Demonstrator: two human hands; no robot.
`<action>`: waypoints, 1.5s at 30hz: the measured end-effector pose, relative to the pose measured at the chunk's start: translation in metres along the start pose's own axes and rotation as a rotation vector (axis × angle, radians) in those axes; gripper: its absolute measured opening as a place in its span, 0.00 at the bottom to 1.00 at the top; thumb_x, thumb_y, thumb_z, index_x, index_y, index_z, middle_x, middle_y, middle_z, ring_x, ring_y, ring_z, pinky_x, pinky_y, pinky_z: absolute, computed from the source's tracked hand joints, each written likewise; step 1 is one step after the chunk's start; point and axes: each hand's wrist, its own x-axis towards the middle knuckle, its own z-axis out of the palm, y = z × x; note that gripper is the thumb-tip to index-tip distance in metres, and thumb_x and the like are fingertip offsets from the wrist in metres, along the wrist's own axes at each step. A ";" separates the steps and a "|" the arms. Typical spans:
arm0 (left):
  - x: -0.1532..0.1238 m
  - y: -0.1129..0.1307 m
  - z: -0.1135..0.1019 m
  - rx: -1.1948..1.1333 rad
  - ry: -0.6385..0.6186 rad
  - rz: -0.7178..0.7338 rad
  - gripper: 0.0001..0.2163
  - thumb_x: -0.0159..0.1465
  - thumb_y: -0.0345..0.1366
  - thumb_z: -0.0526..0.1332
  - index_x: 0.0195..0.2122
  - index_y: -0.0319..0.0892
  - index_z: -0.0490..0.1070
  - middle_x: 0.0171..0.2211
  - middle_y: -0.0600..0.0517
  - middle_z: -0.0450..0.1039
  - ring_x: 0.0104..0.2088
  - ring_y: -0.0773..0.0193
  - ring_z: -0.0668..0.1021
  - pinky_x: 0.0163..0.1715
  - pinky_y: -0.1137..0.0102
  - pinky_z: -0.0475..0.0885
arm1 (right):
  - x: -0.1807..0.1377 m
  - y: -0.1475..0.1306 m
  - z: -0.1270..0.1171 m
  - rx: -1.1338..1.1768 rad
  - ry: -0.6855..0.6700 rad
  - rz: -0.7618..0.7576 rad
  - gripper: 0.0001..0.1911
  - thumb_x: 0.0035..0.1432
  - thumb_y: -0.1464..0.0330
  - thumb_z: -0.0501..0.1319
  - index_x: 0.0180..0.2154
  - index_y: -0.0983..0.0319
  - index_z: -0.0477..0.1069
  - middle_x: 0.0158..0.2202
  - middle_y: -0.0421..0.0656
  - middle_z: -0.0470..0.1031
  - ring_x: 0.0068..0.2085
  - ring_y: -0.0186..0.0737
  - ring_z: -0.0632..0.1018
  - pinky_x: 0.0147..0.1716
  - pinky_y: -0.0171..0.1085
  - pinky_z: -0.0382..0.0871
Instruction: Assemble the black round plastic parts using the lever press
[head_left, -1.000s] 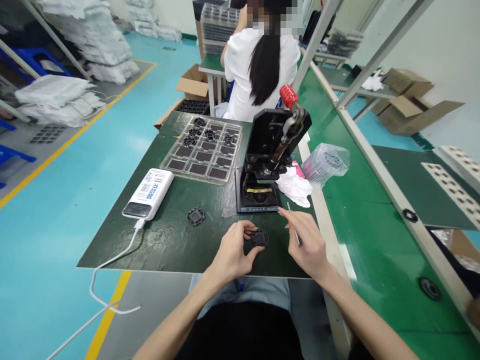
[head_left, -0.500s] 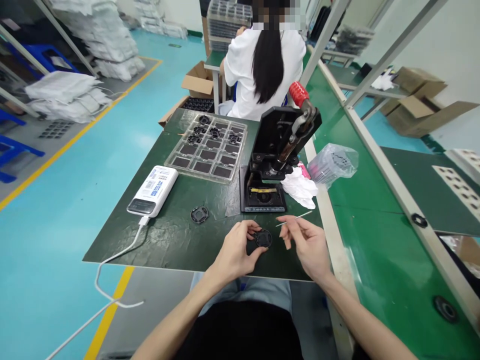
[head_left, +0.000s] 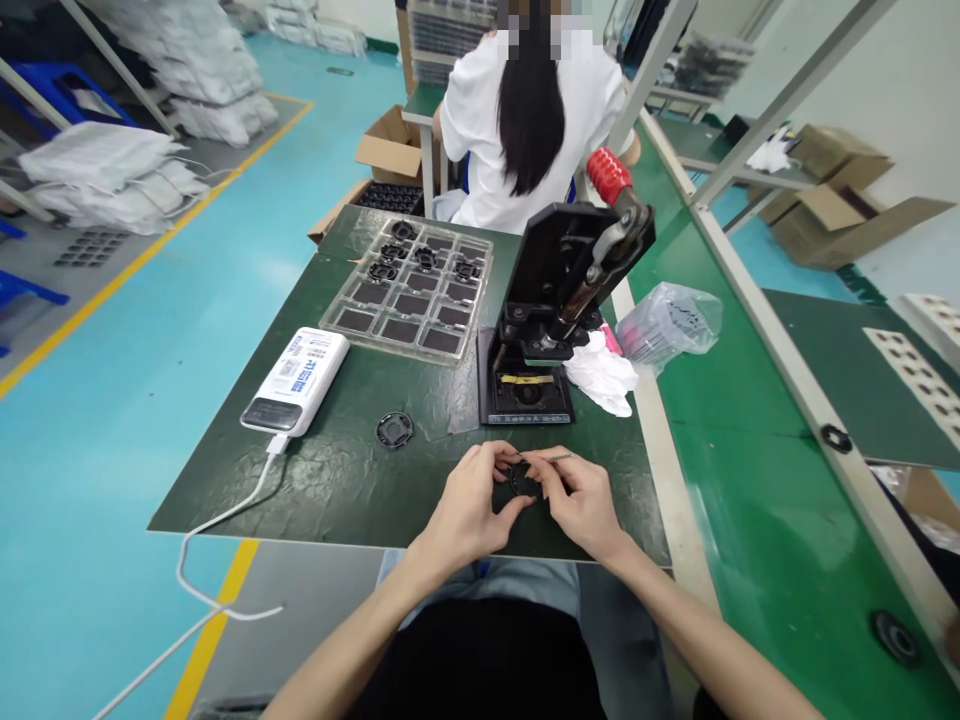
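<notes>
Near the front edge of the dark green table, my left hand (head_left: 474, 500) is closed round the rim of a round black plastic part (head_left: 523, 480). My right hand (head_left: 581, 497) pinches a thin rod-like tool (head_left: 556, 458), its tip at the upper edge of that part. The fingers of both hands meet over the part and hide some of it. A similar black ring-shaped part (head_left: 394, 430) lies flat on the table to the left. Just beyond my hands stands a black hand press (head_left: 529, 400) with a red-wrapped lever (head_left: 609, 176).
A clear compartment tray (head_left: 390, 345) holds several black parts in its far cells. A white power bank (head_left: 295, 382) with a cable lies at left. Right of the press are white tissue (head_left: 602, 373) and a bagged bundle (head_left: 670, 325). A green conveyor (head_left: 739, 420) runs alongside; a person sits ahead.
My right hand has moved left with the rod-like tool, from beside the round black part onto it. My left hand keeps its hold. The view has shifted slightly.
</notes>
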 end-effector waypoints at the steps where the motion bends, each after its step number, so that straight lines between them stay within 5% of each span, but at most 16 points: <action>1: 0.000 0.000 0.000 0.001 0.002 0.004 0.25 0.56 0.26 0.71 0.51 0.46 0.63 0.43 0.50 0.75 0.41 0.59 0.80 0.39 0.65 0.79 | 0.000 -0.001 0.000 -0.031 0.005 -0.041 0.11 0.70 0.71 0.57 0.40 0.60 0.78 0.34 0.43 0.81 0.30 0.35 0.81 0.31 0.34 0.78; 9: -0.001 -0.003 0.004 -0.023 0.025 -0.036 0.26 0.56 0.27 0.70 0.52 0.45 0.60 0.44 0.48 0.75 0.38 0.60 0.81 0.39 0.64 0.81 | 0.007 -0.011 0.006 -0.193 0.023 -0.290 0.09 0.69 0.76 0.56 0.38 0.61 0.73 0.32 0.43 0.79 0.32 0.37 0.79 0.32 0.35 0.75; 14: -0.001 -0.002 0.004 -0.024 0.037 -0.027 0.26 0.55 0.27 0.70 0.51 0.45 0.61 0.44 0.48 0.75 0.38 0.59 0.82 0.39 0.64 0.81 | 0.009 -0.007 0.012 -0.145 0.021 -0.205 0.12 0.69 0.73 0.56 0.31 0.61 0.71 0.28 0.43 0.77 0.31 0.37 0.79 0.31 0.35 0.75; 17: 0.000 0.000 0.004 -0.027 0.038 -0.029 0.25 0.55 0.28 0.71 0.49 0.45 0.61 0.44 0.48 0.76 0.39 0.59 0.82 0.39 0.63 0.81 | 0.012 -0.008 0.003 0.006 0.098 -0.054 0.15 0.70 0.70 0.56 0.30 0.61 0.72 0.26 0.41 0.76 0.23 0.32 0.75 0.22 0.31 0.70; 21: -0.001 0.001 0.004 -0.053 0.017 -0.043 0.25 0.56 0.28 0.72 0.49 0.45 0.61 0.44 0.47 0.78 0.40 0.59 0.82 0.42 0.62 0.81 | 0.010 -0.015 -0.030 -0.047 0.362 -0.082 0.13 0.71 0.74 0.54 0.48 0.61 0.77 0.33 0.42 0.78 0.23 0.30 0.73 0.22 0.32 0.72; 25: -0.002 0.000 0.004 -0.058 0.024 -0.056 0.25 0.56 0.28 0.73 0.49 0.45 0.61 0.45 0.47 0.78 0.41 0.59 0.82 0.42 0.62 0.81 | -0.001 -0.014 -0.053 -0.459 0.110 -0.453 0.34 0.65 0.83 0.54 0.69 0.58 0.62 0.54 0.51 0.79 0.50 0.47 0.81 0.48 0.45 0.80; 28: -0.002 0.000 0.005 -0.055 0.026 -0.049 0.25 0.56 0.28 0.73 0.50 0.45 0.62 0.45 0.47 0.77 0.41 0.59 0.82 0.43 0.62 0.81 | -0.004 -0.010 -0.048 -0.501 0.018 -0.544 0.39 0.64 0.86 0.52 0.73 0.60 0.53 0.57 0.53 0.77 0.56 0.49 0.79 0.51 0.47 0.80; 36: -0.002 -0.001 0.003 -0.072 0.023 -0.052 0.25 0.56 0.28 0.73 0.49 0.45 0.62 0.45 0.48 0.78 0.40 0.60 0.82 0.43 0.62 0.81 | 0.007 -0.008 -0.023 -0.232 0.205 -0.455 0.27 0.61 0.84 0.62 0.58 0.56 0.76 0.42 0.46 0.84 0.40 0.42 0.83 0.40 0.42 0.82; 45: -0.002 0.001 0.003 -0.073 0.018 -0.073 0.25 0.56 0.28 0.74 0.50 0.46 0.62 0.46 0.48 0.78 0.40 0.60 0.82 0.43 0.62 0.81 | 0.005 -0.007 -0.022 -0.227 0.235 -0.492 0.25 0.61 0.84 0.62 0.55 0.56 0.78 0.37 0.45 0.84 0.37 0.41 0.84 0.36 0.40 0.83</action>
